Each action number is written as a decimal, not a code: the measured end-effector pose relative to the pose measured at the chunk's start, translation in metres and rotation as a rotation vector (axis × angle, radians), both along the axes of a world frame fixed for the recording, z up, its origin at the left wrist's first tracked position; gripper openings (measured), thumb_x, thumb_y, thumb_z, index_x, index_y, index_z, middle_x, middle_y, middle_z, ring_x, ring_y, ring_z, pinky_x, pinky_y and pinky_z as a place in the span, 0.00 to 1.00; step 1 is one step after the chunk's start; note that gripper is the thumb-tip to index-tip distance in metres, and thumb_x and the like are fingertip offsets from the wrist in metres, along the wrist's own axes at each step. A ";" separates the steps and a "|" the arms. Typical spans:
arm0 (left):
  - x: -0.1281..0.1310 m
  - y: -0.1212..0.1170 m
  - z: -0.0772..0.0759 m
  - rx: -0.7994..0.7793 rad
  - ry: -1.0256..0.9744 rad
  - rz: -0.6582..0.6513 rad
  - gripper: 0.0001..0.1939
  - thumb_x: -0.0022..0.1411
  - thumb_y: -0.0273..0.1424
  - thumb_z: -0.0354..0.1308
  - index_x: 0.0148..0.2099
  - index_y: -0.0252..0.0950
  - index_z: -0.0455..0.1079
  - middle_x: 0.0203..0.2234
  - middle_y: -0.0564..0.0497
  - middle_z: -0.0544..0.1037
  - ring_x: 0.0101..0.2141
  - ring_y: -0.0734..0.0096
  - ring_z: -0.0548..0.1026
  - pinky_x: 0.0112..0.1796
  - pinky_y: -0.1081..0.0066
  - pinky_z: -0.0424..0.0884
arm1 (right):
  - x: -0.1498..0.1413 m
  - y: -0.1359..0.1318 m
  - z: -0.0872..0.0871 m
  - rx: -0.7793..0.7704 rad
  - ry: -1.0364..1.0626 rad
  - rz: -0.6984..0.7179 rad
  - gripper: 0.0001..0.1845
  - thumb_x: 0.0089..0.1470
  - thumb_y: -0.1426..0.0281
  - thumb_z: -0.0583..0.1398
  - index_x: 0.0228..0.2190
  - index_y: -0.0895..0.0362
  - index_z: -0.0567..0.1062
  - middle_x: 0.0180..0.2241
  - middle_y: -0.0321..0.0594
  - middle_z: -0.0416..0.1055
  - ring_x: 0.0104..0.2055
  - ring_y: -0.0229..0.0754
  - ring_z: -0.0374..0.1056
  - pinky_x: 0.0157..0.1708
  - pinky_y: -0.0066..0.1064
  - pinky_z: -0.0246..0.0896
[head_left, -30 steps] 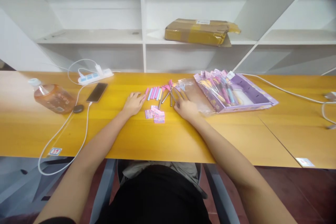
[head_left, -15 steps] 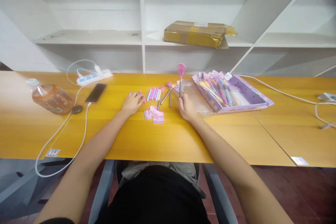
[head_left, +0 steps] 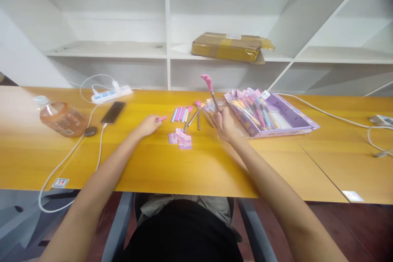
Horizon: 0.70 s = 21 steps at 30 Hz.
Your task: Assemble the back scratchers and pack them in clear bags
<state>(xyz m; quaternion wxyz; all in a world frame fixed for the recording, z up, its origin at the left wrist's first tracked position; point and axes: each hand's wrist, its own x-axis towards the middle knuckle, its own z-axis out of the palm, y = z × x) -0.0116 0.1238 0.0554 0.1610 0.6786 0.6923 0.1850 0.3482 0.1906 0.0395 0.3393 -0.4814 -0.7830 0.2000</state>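
Observation:
My left hand (head_left: 148, 125) is closed on a small pink tube (head_left: 161, 118), which sticks out past its fingertips to the right. My right hand (head_left: 226, 125) grips the metal rod of a back scratcher (head_left: 207, 82), its pink hand-shaped head raised and leaning left. Between the hands lies a row of pink, blue and yellow tubes (head_left: 179, 114). Beside them several more back scratchers with metal rods (head_left: 199, 120) rest on the table, their heads pointing away from me. Several small printed pink cards (head_left: 184, 144) lie overlapping nearer to me.
A purple display box (head_left: 294, 112) with wrapped back scratchers stands right of my right hand. On the left are a phone (head_left: 113, 112), a bottle (head_left: 63, 118), a power strip (head_left: 112, 94) and white cables. A taped carton (head_left: 227, 47) sits on the shelf behind.
My left hand has drawn back left, lifting the pink tube away from the row. My right hand has shifted slightly right, and the back scratcher in it has tipped to the left.

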 end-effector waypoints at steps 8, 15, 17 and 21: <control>0.067 -0.163 0.029 -0.042 -0.455 -0.420 0.14 0.81 0.41 0.53 0.58 0.50 0.79 0.47 0.49 0.86 0.44 0.57 0.84 0.43 0.67 0.74 | 0.029 -0.103 0.007 -0.579 0.594 0.390 0.22 0.67 0.44 0.62 0.39 0.50 0.71 0.34 0.39 0.64 0.34 0.46 0.60 0.36 0.38 0.60; 0.108 -0.178 -0.038 -0.113 -0.231 -0.358 0.23 0.84 0.46 0.46 0.55 0.42 0.80 0.38 0.48 0.86 0.38 0.58 0.85 0.41 0.67 0.74 | 0.030 -0.177 -0.050 -0.714 0.544 0.472 0.22 0.71 0.48 0.62 0.39 0.53 0.79 0.28 0.34 0.63 0.31 0.42 0.59 0.36 0.36 0.55; 0.108 -0.174 -0.048 -0.061 -0.210 -0.374 0.24 0.85 0.45 0.44 0.64 0.44 0.77 0.50 0.47 0.87 0.48 0.58 0.86 0.48 0.65 0.76 | 0.027 -0.178 -0.059 -0.696 0.648 0.481 0.27 0.75 0.46 0.56 0.41 0.55 0.81 0.27 0.35 0.65 0.30 0.42 0.60 0.37 0.36 0.56; 0.102 -0.171 -0.049 -0.017 -0.284 -0.453 0.24 0.85 0.42 0.43 0.73 0.50 0.70 0.68 0.54 0.78 0.64 0.62 0.79 0.63 0.65 0.73 | 0.026 -0.172 -0.071 -0.733 0.882 0.435 0.27 0.74 0.47 0.55 0.46 0.56 0.81 0.26 0.35 0.67 0.26 0.40 0.59 0.32 0.34 0.55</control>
